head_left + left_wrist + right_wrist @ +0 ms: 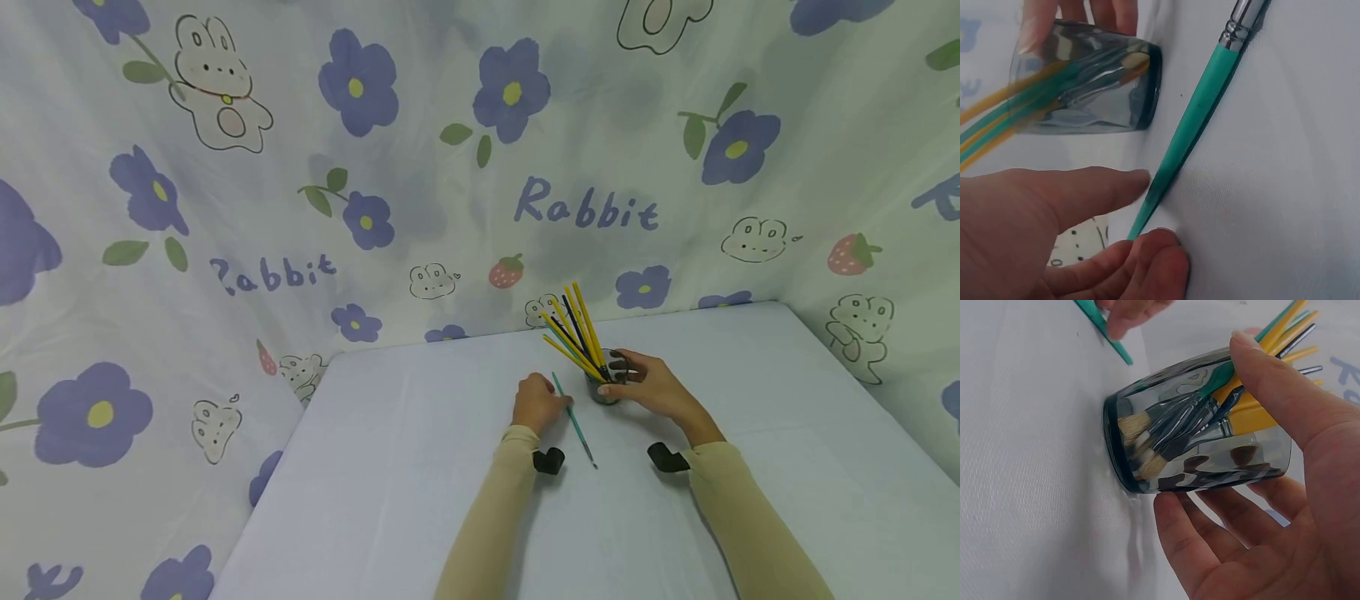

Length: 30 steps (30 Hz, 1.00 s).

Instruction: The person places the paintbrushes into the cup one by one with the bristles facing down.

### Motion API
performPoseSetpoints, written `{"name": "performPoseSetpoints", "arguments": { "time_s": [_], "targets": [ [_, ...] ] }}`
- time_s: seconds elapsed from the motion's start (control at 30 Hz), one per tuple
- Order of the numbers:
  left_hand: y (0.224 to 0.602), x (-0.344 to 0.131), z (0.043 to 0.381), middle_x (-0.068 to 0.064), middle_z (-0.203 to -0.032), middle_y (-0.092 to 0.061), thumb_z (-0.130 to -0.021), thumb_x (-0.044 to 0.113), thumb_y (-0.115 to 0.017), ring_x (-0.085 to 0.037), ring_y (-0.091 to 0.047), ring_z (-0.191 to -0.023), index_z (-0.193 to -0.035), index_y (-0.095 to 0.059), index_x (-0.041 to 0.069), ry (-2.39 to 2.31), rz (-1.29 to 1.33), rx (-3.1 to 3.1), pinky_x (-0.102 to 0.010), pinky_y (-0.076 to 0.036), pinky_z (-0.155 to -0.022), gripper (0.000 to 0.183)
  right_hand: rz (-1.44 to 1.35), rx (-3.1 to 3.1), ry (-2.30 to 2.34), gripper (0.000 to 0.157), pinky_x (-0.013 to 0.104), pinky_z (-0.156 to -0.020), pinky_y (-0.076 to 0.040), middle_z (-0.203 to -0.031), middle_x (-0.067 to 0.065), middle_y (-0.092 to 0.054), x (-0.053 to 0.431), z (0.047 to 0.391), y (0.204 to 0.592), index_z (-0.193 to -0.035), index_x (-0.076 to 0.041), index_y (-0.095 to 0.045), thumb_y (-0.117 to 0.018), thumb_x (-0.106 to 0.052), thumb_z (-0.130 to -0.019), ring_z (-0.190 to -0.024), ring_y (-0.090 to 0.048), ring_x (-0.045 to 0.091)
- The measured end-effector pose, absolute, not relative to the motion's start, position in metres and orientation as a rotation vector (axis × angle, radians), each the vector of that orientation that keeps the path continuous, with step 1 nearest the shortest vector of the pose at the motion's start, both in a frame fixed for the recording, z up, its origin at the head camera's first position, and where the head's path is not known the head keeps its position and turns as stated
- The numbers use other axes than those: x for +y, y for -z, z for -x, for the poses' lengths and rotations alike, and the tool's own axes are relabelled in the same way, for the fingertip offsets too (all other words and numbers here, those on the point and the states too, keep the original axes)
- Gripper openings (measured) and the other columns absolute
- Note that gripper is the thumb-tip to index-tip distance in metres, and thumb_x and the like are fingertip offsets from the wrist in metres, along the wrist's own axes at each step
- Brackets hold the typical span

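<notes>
A green paintbrush (581, 433) with a metal ferrule lies slantwise on the white table. My left hand (538, 404) is at its thin handle end; in the left wrist view the thumb (1129, 184) meets one side of the handle and curled fingers (1163, 253) are on the other. To the right, my right hand (663, 387) holds a smoky clear glass (1113, 434), thumb on one side and fingers on the other. Several yellow, green and dark-blue brushes (587, 325) stand in it, bristles down, handles leaning left. The glass stands on the table.
The white-covered table (360, 500) reaches back to a hanging curtain (420, 167) printed with flowers, rabbits and strawberries. A black wrist camera (550, 461) sits on the left sleeve and another black wrist camera (666, 457) on the right.
</notes>
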<state>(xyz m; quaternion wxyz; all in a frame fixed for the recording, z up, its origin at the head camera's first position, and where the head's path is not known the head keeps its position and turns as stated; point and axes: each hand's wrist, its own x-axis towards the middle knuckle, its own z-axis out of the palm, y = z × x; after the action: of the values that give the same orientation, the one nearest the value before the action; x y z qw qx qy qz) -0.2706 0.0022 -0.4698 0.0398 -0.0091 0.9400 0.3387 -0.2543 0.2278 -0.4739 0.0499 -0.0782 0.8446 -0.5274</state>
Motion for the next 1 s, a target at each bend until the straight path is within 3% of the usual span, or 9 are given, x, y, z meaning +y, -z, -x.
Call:
{"name": "performPoseSetpoints", "arguments": {
  "time_s": [0.27, 0.5, 0.77, 1.0],
  "targets": [
    [0.466, -0.005, 0.266, -0.006, -0.079, -0.06, -0.084, 0.011, -0.082, -0.016, -0.055, -0.067, -0.087, -0.061, 0.002, -1.003, -0.007, 2.886, -0.026, -0.045, -0.058, 0.023, 0.255, 2.567, 1.616, 0.096, 0.061, -0.11, -0.047, -0.158, 0.028, -0.044, 0.227, 0.253, 0.472, -0.162, -0.004, -0.03, -0.081, -0.04, -0.089, -0.141, -0.05, 0.052],
    [0.458, -0.01, 0.263, -0.003, -0.069, -0.049, -0.083, 0.007, -0.081, -0.018, -0.051, -0.062, -0.078, -0.051, 0.006, -0.934, -0.01, 2.898, -0.028, -0.043, -0.054, 0.03, 0.25, 2.571, 1.603, 0.096, 0.061, -0.112, -0.046, -0.158, 0.029, -0.043, 0.228, 0.253, 0.471, -0.162, -0.003, -0.029, -0.081, -0.04, -0.09, -0.141, -0.048, 0.052],
    [0.454, -0.012, 0.258, -0.015, -0.085, -0.067, -0.082, 0.011, -0.084, -0.023, -0.063, -0.068, -0.097, -0.066, -0.006, -0.81, -0.023, 2.958, -0.034, -0.056, -0.06, 0.029, 0.248, 2.562, 1.608, 0.096, 0.06, -0.112, -0.047, -0.158, 0.029, -0.043, 0.228, 0.252, 0.47, -0.162, -0.003, -0.029, -0.081, -0.038, -0.089, -0.141, -0.049, 0.052],
    [0.456, -0.014, 0.255, -0.014, -0.08, -0.071, -0.079, 0.014, -0.087, -0.021, -0.059, -0.062, -0.086, -0.071, -0.004, -0.678, -0.103, 3.038, -0.034, -0.054, -0.058, 0.025, 0.258, 2.551, 1.621, 0.096, 0.061, -0.112, -0.046, -0.158, 0.029, -0.044, 0.228, 0.252, 0.469, -0.162, -0.004, -0.029, -0.081, -0.037, -0.089, -0.141, -0.049, 0.051]
  ]
}}
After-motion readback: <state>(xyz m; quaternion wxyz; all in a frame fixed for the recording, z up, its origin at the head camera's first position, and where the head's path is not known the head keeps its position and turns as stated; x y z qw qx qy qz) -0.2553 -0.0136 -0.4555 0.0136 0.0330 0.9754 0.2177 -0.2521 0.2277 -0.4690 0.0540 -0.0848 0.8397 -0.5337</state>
